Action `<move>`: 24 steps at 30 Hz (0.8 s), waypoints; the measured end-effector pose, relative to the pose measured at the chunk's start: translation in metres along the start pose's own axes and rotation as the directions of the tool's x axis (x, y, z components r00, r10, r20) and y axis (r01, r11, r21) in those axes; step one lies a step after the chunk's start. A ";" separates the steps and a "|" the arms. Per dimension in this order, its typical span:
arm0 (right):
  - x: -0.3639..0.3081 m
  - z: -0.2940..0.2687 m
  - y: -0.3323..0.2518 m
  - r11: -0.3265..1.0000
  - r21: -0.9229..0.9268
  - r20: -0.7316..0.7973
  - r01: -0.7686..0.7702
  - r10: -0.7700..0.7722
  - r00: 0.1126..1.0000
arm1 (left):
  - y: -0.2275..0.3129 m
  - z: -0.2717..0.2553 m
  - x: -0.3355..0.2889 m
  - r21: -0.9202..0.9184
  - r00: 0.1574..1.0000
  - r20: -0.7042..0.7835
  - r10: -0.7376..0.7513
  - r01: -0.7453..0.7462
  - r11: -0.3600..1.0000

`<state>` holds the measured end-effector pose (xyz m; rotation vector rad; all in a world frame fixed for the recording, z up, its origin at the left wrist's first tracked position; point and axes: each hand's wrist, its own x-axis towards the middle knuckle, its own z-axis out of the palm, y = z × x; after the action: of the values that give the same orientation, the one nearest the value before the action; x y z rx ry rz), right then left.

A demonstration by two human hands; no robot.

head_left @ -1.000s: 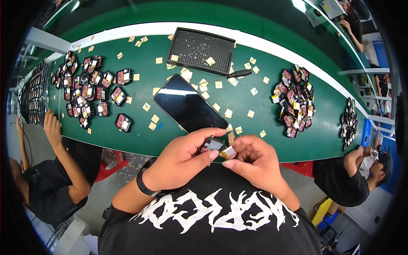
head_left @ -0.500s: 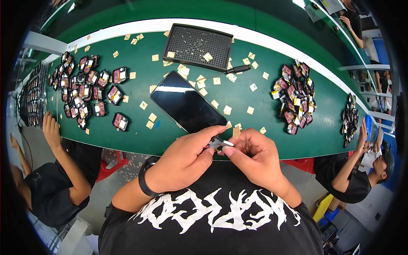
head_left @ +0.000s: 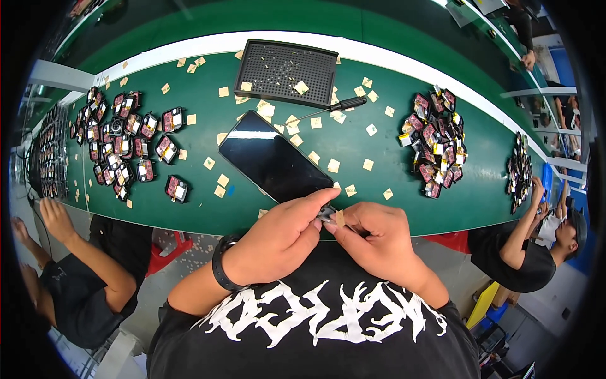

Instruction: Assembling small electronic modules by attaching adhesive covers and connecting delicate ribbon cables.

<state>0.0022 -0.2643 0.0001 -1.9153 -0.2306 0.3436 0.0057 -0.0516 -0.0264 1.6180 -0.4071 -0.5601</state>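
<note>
My left hand point(head_left: 278, 237) is closed around a small dark electronic device point(head_left: 326, 213), mostly hidden by fingers and thumb. The fingertips of my right hand point(head_left: 377, 235) are pinched together against its right side. A small beige paper square point(head_left: 340, 218) shows at those right fingertips. Just beyond my left hand, a black flat-screened phone or tablet point(head_left: 274, 155) lies slantwise on the green bench. It reaches nearly to my left fingers.
Black device housings with boards lie heaped at left point(head_left: 120, 136) and right point(head_left: 435, 142). A black perforated tray point(head_left: 287, 69) sits at the back, a screwdriver point(head_left: 344, 104) below it. Beige squares point(head_left: 333, 165) litter the green bench point(head_left: 372, 132). People sit at both sides.
The device has turned and sunk deeper between my hands; its pale part shows less. My right fingers have closed in, and the beige square has come lower. The view has shifted slightly.
</note>
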 end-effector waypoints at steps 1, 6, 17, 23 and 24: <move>0.000 0.001 0.001 0.999 -0.028 -0.013 0.021 -0.022 1.000 | 0.002 0.000 0.001 -0.001 1.000 0.002 0.001 -0.001 1.000; 0.002 0.001 -0.003 0.997 -0.072 -0.013 0.015 -0.016 1.000 | 0.003 -0.007 -0.001 -0.025 0.995 0.071 -0.067 0.069 0.997; 0.005 0.003 -0.013 0.792 0.510 0.034 -0.335 0.370 0.928 | 0.013 -0.007 -0.010 -0.092 0.993 0.119 -0.022 0.033 0.995; 0.007 -0.001 -0.009 0.841 0.355 0.148 -0.408 0.380 0.913 | 0.009 -0.009 -0.005 -0.017 0.990 0.129 0.054 -0.052 0.998; 0.008 -0.001 -0.007 0.841 0.358 0.143 -0.405 0.379 0.914 | 0.009 -0.009 -0.004 0.006 0.992 0.120 0.033 -0.034 0.999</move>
<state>0.0099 -0.2601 0.0061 -1.5521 0.1855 0.6775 0.0078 -0.0428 -0.0162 1.5865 -0.5254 -0.6326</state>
